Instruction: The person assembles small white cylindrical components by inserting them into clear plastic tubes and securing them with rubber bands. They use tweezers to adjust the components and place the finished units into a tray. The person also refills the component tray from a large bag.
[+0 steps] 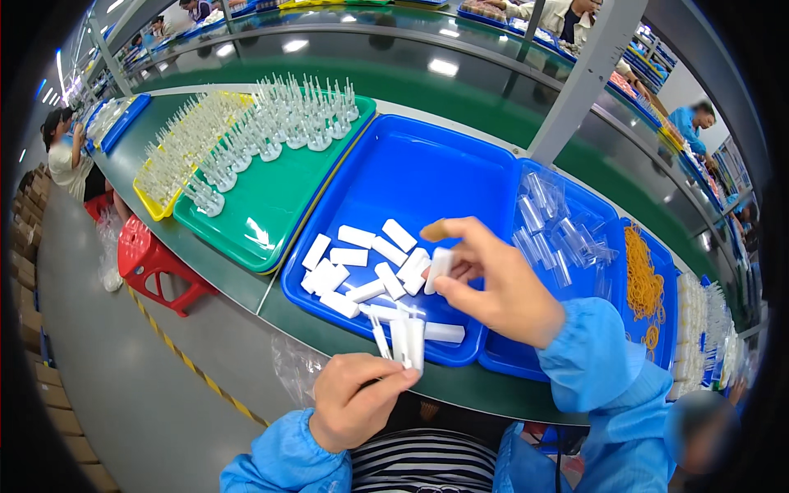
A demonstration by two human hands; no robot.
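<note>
Smooth, matte white rectangular blocks [349, 257] lie jumbled in a glossy blue tray [411, 172] on the tabletop [514, 396]. The right hand [505, 287] grasps a single block [440, 267] between thumb and fingertips, at the heap's right side. The left hand [357, 403] pinches the base of a white bundle [408, 338], whose blocky pieces and slim prongs rise just above the fingers. Clear, slender tubes [532, 215] fill part of the neighbouring tray [511, 355], beyond the right hand.

Factory workshop, long green conveyor [468, 100], parts trays [394, 185], workers [692, 123] alongside
</note>
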